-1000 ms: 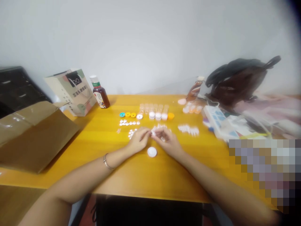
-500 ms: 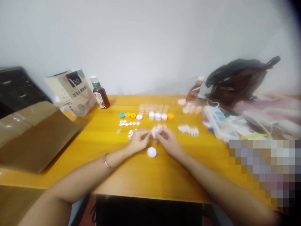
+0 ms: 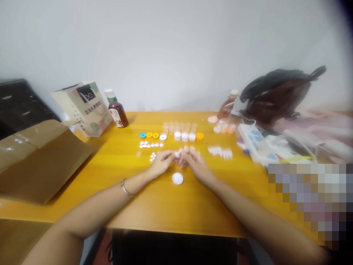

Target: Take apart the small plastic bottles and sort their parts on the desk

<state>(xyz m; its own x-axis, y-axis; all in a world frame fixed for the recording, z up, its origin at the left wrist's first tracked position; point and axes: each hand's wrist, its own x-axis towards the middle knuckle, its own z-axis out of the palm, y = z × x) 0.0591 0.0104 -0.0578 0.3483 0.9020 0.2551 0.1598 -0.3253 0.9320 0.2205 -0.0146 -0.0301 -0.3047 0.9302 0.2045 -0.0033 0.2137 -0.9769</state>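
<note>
My left hand (image 3: 161,163) and my right hand (image 3: 195,165) meet over the middle of the table, fingers pinched. Between their fingertips is a small white piece (image 3: 177,154), too small and blurred to name; both hands seem to grip it. Just below them a round white cap (image 3: 177,179) lies flat on the table. Small white round pieces (image 3: 152,157) lie beside my left hand, and more small whitish parts sit partly hidden behind my fingers. A row of small white parts (image 3: 220,152) lies to the right of my right hand.
Behind the hands stand coloured caps (image 3: 149,135), white lids (image 3: 184,136) and clear containers (image 3: 180,127). A cardboard box (image 3: 46,162), paper bag (image 3: 92,110) and dark bottle (image 3: 117,112) are at left. Another bottle (image 3: 227,106), a power strip (image 3: 253,141) and a black bag (image 3: 278,95) are at right.
The fingers of my right hand have shifted slightly around the small white piece. Both hands stay in nearly the same place; the things on the table have not moved.
</note>
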